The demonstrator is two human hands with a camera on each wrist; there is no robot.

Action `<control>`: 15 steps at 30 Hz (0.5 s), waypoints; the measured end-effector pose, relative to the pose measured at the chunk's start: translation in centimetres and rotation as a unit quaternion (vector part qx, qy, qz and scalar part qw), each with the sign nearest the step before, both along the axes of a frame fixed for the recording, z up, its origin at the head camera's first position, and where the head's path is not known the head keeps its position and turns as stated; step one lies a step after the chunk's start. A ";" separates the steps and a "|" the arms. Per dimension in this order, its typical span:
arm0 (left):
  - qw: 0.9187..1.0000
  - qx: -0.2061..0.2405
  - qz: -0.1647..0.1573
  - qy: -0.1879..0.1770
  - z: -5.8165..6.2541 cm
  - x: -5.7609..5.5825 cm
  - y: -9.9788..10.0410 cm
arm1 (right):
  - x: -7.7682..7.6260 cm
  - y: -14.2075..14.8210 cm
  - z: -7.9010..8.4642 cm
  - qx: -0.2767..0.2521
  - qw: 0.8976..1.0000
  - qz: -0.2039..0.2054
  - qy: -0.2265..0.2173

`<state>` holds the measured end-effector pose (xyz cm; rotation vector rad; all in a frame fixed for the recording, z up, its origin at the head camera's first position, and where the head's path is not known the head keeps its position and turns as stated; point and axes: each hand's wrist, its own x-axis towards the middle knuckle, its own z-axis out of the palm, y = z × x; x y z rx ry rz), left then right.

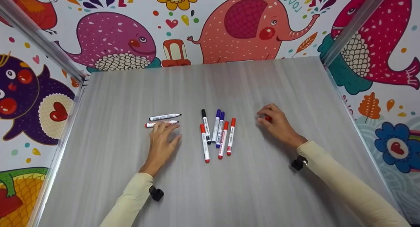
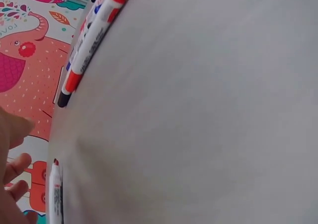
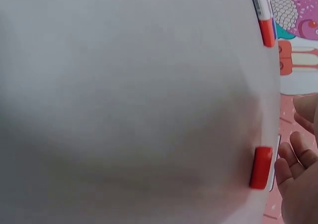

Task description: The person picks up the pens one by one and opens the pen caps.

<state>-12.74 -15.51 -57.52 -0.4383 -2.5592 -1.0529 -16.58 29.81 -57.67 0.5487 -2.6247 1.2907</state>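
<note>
My left hand (image 1: 162,145) hovers over an uncapped red marker (image 1: 170,122), its fingertips overlapping the barrel in the head view. In the left wrist view that marker (image 2: 55,196) lies on the table with its tip bare, and the fingers around it look loose. Just beyond lies an uncapped black marker (image 1: 165,117). On the right, my right hand (image 1: 279,125) is beside a red marker cap (image 1: 268,118), partly covered by the hand. The right wrist view shows the cap (image 3: 261,168) on the table, apart from the loosely bent fingers.
Between the hands lie several capped markers: a black one (image 1: 206,125), blue ones (image 1: 216,126) and red ones (image 1: 231,136). The grey table (image 1: 197,194) meets cartoon-printed walls, with metal posts (image 1: 354,30) at the back corners.
</note>
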 end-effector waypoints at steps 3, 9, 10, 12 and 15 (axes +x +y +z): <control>1.000 0.008 -0.008 -0.009 0.1 0.6 0.5 | 0.1 -0.7 0.1 0.004 1.000 0.014 0.004; 1.000 0.018 -0.025 -0.001 -0.5 1.9 1.5 | 0.4 -2.1 0.4 0.011 0.999 0.035 -0.008; 0.999 0.023 -0.031 0.006 -1.1 2.0 1.6 | 0.4 -2.4 0.4 0.014 0.999 0.037 -0.007; 0.999 0.031 -0.043 0.010 -1.9 2.3 1.9 | 0.4 -2.9 0.5 0.018 0.999 0.038 -0.008; 0.998 0.033 -0.058 0.000 -2.2 3.0 2.6 | 0.3 -3.7 0.5 0.019 0.999 0.042 -0.020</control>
